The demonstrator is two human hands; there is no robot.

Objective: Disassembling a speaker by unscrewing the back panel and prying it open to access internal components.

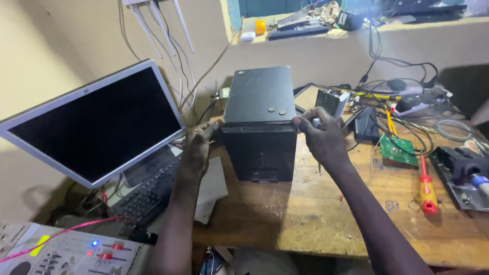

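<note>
A black box-shaped speaker cabinet stands upright on the wooden workbench in the middle of the head view. My left hand grips its left top edge, fingers pressed on the corner. My right hand clasps its right top edge, with a small pale object partly seen between the fingers. Two small round discs lie on the cabinet's top.
A flat monitor leans at the left above a black keyboard. A red-and-yellow screwdriver, a green circuit board, tangled cables and a black device lie at the right. A panel with lit lamps sits bottom left.
</note>
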